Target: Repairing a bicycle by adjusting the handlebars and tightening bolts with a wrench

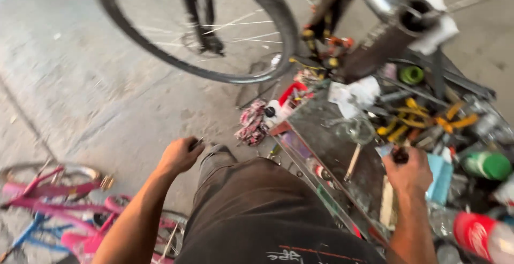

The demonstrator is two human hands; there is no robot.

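My left hand (179, 156) is closed around a small dark object, held out over the concrete floor beside my leg in dark trousers (251, 205). My right hand (408, 172) reaches onto a cluttered workbench (326, 135) and grips a small dark tool by its handle. A bicycle wheel (203, 28) hangs just ahead, blurred. The bike's dark frame tube (385, 44) slants over the bench.
Yellow-handled tools (412, 117), a green can (487, 165), a red can (476, 232), rags (251, 122) and white paper (356, 93) crowd the bench. A pink child's bicycle (69, 210) lies on the floor at lower left.
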